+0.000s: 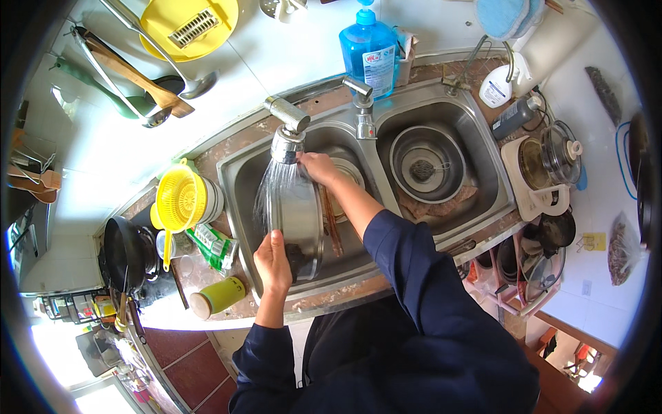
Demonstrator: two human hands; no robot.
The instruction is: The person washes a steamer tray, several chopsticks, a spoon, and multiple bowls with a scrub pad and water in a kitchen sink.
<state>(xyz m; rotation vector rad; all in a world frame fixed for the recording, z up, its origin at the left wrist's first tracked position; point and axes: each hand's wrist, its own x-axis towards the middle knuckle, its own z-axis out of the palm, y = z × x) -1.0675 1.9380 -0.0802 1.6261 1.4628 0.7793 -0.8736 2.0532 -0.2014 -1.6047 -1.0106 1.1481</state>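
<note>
My left hand (274, 264) grips the near rim of a stainless steel pot (297, 217), thumb on the outside. The pot is tipped on its side in the left sink basin (357, 248). Water fans down from the chrome faucet spray head (287, 145) over the pot's left side. My right hand (319, 168) is at the far end of the pot, its fingertips against or just before the spray head; whether it grips anything cannot be told. Beside the pot lie wooden chopsticks (331, 222), and a round dish (351, 171) is partly hidden behind my right forearm.
The right basin holds a steel bowl (401, 155) with a wire scourer (422, 169), above a brownish cloth (439, 203). A blue soap bottle (357, 46) stands behind the sink. Leftward are a yellow strainer (181, 199), a green jar (222, 296) and a black wok (121, 253).
</note>
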